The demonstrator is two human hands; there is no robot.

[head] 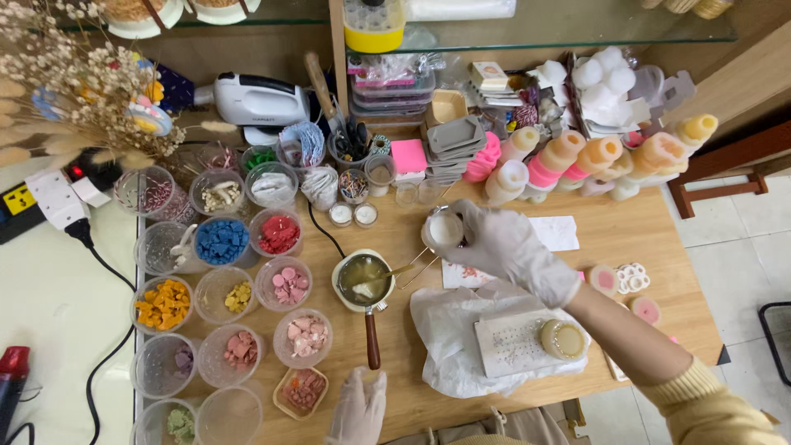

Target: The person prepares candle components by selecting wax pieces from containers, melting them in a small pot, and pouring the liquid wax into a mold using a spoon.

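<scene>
My right hand (503, 243), in a white glove, grips a small metal cup (443, 229) with white contents, held above the wooden table (626, 231). Just left of it stands a small cream melting pot (362, 280) with a wooden handle (372, 338), holding yellowish liquid and a metal spoon (394, 272). My gloved left hand (358, 408) rests at the table's near edge below the pot handle, fingers apart, holding nothing. A round pale candle (562, 338) sits on a white perforated mould (515, 344) on crumpled white paper (449, 330).
Several clear bowls of coloured wax pieces fill the left side, among them blue (221, 241), red (278, 234) and orange (162, 303). Pillar candles (577, 156), a white hand mixer (255, 99), dried flowers (74, 74) and a power strip (21, 202) line the back and left.
</scene>
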